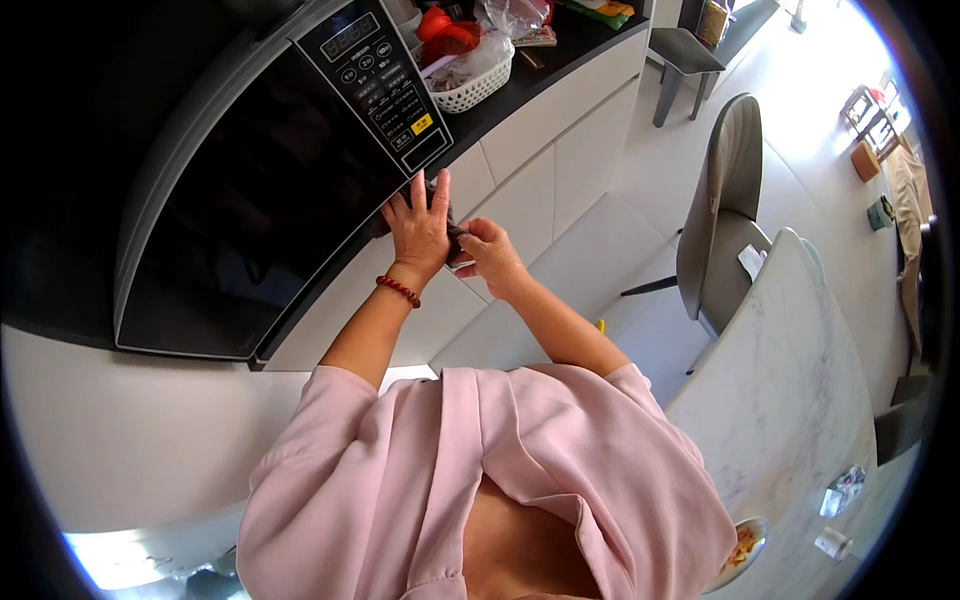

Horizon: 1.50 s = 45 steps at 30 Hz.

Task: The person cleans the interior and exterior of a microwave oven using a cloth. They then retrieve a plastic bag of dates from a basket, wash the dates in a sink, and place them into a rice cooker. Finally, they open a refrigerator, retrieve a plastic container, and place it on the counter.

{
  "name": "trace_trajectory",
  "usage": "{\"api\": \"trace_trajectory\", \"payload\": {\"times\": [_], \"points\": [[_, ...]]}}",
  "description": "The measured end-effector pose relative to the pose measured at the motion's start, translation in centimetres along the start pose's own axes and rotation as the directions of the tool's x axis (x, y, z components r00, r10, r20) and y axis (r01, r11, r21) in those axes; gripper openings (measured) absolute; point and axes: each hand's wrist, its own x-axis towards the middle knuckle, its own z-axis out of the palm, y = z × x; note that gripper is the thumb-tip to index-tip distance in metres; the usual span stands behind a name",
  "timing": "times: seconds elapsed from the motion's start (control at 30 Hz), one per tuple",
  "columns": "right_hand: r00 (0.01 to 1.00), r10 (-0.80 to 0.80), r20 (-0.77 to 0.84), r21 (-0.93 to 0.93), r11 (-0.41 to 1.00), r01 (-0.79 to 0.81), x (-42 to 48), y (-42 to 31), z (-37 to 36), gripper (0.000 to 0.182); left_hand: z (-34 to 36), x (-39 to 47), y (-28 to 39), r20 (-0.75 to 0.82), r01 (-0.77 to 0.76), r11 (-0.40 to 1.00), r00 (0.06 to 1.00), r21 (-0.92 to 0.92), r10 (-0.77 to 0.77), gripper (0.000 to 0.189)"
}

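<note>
A dark brown cloth (454,241) is bunched at the black counter edge, just below the lower corner of the microwave oven (247,217). My left hand (421,231), with a red bead bracelet (398,291) at its wrist, lies over part of the cloth with fingers spread. Its fingertips reach the gap under the microwave's front. To its right, my right hand (491,255) pinches the cloth's near end between thumb and fingers. Part of the cloth is hidden beneath my left hand. The microwave's control panel (375,82) has its display unlit.
A white perforated basket (476,84) with plastic bags stands beside the microwave on the black countertop (559,60). White drawer fronts (517,176) drop below. Right of me are a grey chair (724,217) and a marble table (787,375) bearing a plate of food (742,551).
</note>
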Motion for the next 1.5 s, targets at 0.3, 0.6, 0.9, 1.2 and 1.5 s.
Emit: {"api": "trace_trajectory", "payload": {"times": [0.3,0.6,0.9,1.2,1.5], "points": [[0.993,0.007,-0.12,0.048,0.999,-0.002,2.1,-2.8,-2.6,0.012,3.5,4.5,2.0,-0.011,-0.056,0.986,0.998,-0.154,0.055,0.055],[0.97,-0.075,-0.23,0.068,0.993,0.093,4.6,-5.8,-4.1,0.018,5.7,9.0,2.9,-0.101,-0.188,0.943,0.981,-0.275,0.166,0.041],[0.853,-0.462,-0.243,-0.152,0.887,0.436,9.9,-13.6,-6.7,0.053,6.6,11.1,3.7,-0.247,-0.2,0.779,0.967,-0.594,0.06,0.017],[0.99,-0.133,0.037,-0.25,0.958,0.138,15.9,-19.4,-5.8,0.059,4.4,14.6,4.0,-0.152,0.009,0.508,0.95,-0.862,-0.274,0.029],[0.977,-0.198,0.075,-0.04,0.979,0.201,16.3,-20.0,-4.8,0.043,4.5,14.2,2.8,-0.177,-0.023,0.495,0.948,-0.869,-0.266,0.033]]}}
